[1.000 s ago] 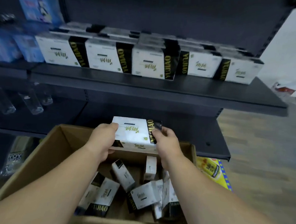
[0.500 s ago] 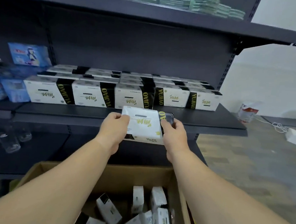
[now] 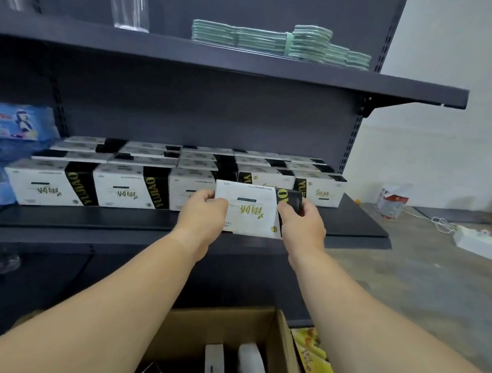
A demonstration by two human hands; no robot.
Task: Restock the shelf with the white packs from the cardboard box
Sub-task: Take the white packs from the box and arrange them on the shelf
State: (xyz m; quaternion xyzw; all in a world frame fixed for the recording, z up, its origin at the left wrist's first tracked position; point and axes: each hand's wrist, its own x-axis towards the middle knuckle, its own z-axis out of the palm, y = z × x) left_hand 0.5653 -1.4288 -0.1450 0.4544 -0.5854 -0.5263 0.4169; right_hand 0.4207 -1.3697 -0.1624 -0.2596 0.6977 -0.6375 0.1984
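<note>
I hold one white pack (image 3: 250, 211) with a black band at both ends: my left hand (image 3: 200, 215) grips its left end, my right hand (image 3: 302, 221) grips the black right end. The pack hangs over the front edge of the dark middle shelf (image 3: 91, 219), just before a row of like white packs (image 3: 128, 185) stacked several deep. The cardboard box (image 3: 277, 343) sits low in front of me between my forearms, with a few more white packs (image 3: 250, 364) showing inside.
Blue packets (image 3: 16, 122) lie at the shelf's left end. The upper shelf (image 3: 247, 67) carries a clear glass (image 3: 129, 2) and green stacked packs (image 3: 281, 41). A yellow packet (image 3: 317, 363) lies right of the box. A white power strip (image 3: 476, 241) sits on the floor.
Both hands lifted the pack out of the box and carried it up and forward to the middle shelf's front edge. My view tilted up, so the box sank to the bottom.
</note>
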